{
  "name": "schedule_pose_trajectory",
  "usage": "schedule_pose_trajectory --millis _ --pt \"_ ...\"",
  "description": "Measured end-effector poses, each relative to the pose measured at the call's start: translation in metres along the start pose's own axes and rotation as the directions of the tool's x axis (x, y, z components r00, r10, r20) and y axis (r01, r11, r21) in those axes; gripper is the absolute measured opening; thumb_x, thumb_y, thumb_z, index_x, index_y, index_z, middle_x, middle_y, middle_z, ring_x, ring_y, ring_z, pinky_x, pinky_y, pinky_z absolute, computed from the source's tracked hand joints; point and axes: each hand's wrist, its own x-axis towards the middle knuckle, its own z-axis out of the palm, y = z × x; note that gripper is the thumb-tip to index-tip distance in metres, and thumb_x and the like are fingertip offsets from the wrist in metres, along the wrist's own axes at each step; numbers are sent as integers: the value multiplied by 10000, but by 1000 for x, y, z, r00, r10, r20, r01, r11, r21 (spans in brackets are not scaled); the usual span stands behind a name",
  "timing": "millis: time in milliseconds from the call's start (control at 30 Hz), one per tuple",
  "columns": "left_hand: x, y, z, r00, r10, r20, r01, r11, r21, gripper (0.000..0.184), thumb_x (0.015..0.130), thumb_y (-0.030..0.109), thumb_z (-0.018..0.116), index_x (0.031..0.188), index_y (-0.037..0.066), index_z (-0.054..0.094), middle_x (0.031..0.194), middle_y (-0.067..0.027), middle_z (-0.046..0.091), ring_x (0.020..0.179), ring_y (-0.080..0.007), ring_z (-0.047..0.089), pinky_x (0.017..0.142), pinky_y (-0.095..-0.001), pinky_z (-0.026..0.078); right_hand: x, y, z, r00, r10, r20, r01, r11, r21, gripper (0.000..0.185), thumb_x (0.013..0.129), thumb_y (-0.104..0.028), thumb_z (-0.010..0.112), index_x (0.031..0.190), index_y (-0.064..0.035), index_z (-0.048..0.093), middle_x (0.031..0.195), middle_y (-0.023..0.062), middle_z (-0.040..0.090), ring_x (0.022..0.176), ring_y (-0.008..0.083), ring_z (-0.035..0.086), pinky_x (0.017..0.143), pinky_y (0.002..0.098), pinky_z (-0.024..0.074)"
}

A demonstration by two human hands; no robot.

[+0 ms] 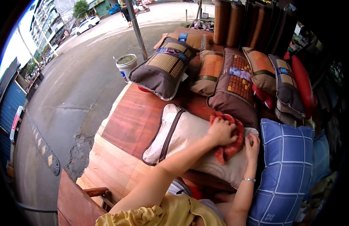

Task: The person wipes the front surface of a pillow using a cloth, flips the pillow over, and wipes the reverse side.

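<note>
My left hand (pixel 222 132) is closed on a crumpled red cloth (pixel 229 148), pressing it against a pale beige cushion (pixel 193 132). Close by, my right hand (pixel 252 146), with a silver bracelet (pixel 249 180) at the wrist, has bent fingers pinching the cushion's edge near its far right corner. The cushion lies flat on a reddish wooden surface (pixel 125 124). A dark zip (pixel 170 132) runs across its left part, beside a small white label (pixel 169 117). My left forearm crosses over the cushion and hides part of it.
Several brown and orange cushions (pixel 234 83) are piled beyond my hands. Blue checked pillows (pixel 285 162) stand at the right. Rolled mats (pixel 234 24) rise behind. A white bucket (pixel 126 67) stands by a metal pole (pixel 136 32). At lower left is a wooden chair (pixel 78 203).
</note>
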Motion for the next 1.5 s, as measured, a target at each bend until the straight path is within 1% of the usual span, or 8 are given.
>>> schedule_pose_trajectory --millis 200,333,700,867,1133,1200,1333,1500 --pt "-2 21 2 991 109 -80 -113 992 -60 537 808 509 612 1192 134 647 1079 -164 649 1097 -322 593 1035 -475 366 -3 -3 -6 1000 -25 -17 25 1000 14 372 943 -238 621 1260 -44 607 1359 208 520 1282 370 489 1084 430 385" --pt "-16 -18 -29 996 -85 41 86 996 -31 530 831 524 595 1220 169 653 1138 -148 656 1124 -323 599 1032 -460 376 -5 -16 -9 1000 14 6 -14 1000 5 371 942 -280 624 1226 -42 626 1355 199 523 1268 362 501 1071 418 395" --pt "-85 -181 -35 870 -450 -203 423 891 -163 455 880 511 567 1122 146 691 1057 -140 692 1071 -323 626 1007 -481 406 -4 -17 -4 1000 13 1 -13 1000 -28 395 912 -360 642 1215 -105 642 1399 159 520 1268 362 507 1045 432 419" --pt "-78 -151 -34 893 -365 -264 368 929 -42 451 853 504 600 1105 146 706 1057 -150 691 1052 -350 627 988 -511 404 -3 -14 -2 1000 7 -6 -7 999 -36 402 913 -362 639 1216 -98 638 1394 168 520 1273 361 503 1049 434 415" --pt "-32 15 -14 985 130 -117 -138 989 -61 465 813 439 651 1175 148 648 1137 -146 613 1161 -339 547 1068 -502 354 -1 -7 -3 1000 -1 3 1 998 -64 416 930 -299 615 1280 -75 594 1398 185 512 1292 360 495 1082 412 390" --pt "-33 32 -3 954 224 -201 -230 973 -10 485 804 450 657 1179 142 645 1155 -146 601 1183 -338 527 1080 -507 339 -2 -5 -3 1000 20 -22 -22 997 -77 429 939 -291 610 1299 -59 577 1395 185 515 1295 356 495 1081 408 392" --pt "-44 10 -6 952 202 -230 -229 969 -94 493 785 434 682 1185 149 652 1205 -150 592 1211 -341 515 1090 -506 327 -4 -6 -5 1000 0 -23 -1 999 -44 419 939 -289 617 1276 -43 587 1385 191 521 1294 357 495 1076 409 397" --pt "-81 -66 -36 966 -21 -256 9 999 -50 457 785 389 680 1170 143 660 1169 -140 599 1178 -333 532 1060 -490 351 -5 -14 -6 1000 -20 -2 20 999 26 376 921 -274 634 1212 -37 627 1363 199 528 1268 357 507 1060 413 405"
